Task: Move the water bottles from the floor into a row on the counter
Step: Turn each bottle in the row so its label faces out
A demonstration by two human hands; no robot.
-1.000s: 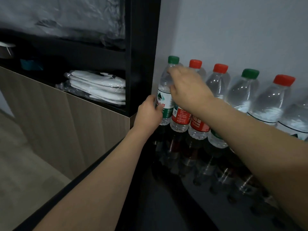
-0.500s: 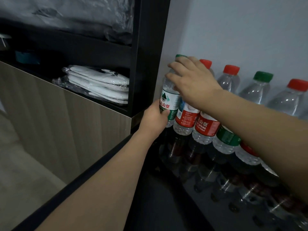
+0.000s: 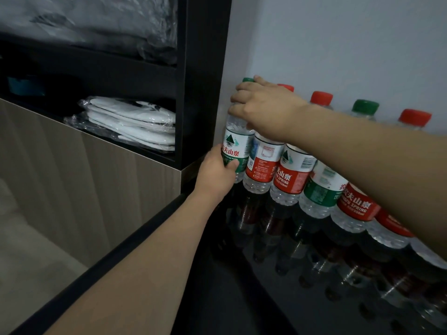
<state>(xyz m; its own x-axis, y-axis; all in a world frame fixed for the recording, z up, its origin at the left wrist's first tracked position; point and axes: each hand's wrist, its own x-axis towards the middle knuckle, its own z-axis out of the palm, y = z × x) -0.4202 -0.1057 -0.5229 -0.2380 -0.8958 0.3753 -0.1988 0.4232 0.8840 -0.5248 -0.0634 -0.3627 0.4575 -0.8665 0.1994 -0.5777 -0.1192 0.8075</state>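
Bench [image 3: 242,298]: glossy black, mirroring my row of bottles.
Left hand [image 3: 215,174]: my fingers curl round the label of the end bottle [image 3: 233,143], leftmost in the row, beside the black shelf post [image 3: 205,76].
Right hand [image 3: 266,105]: I grip that same bottle's neck from above.
Row [image 3: 321,189]: upright bottles touching, along the wall.

bottles [image 3: 289,175]: at least 6 in a row on the desk [image 3: 242,298], more cut off at right | green-label: 2 | red-label: 4 | caps seen: green 2, red 3 | hands: 2 | white packets [image 3: 135,124] on shelf: stack, number unclear
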